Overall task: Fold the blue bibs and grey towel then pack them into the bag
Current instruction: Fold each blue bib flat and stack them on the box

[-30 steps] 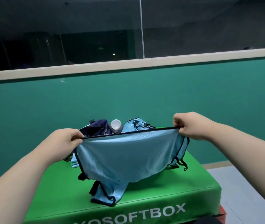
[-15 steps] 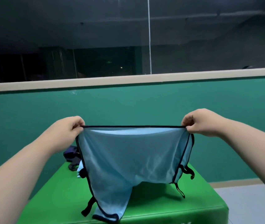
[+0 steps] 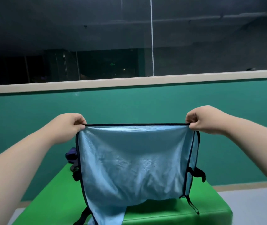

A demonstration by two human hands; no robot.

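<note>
The left hand [image 3: 67, 125] and right hand [image 3: 206, 119] each pinch a top corner of the blue bib [image 3: 132, 159], its dark edge taut between them. It hangs over the green tabletop [image 3: 210, 208], a dark bag [image 3: 71, 155] behind it.

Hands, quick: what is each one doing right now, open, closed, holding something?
Left hand: closed, pinching the left top corner of the blue bib.
Right hand: closed, pinching the right top corner of the same bib, held stretched above the green box.
</note>
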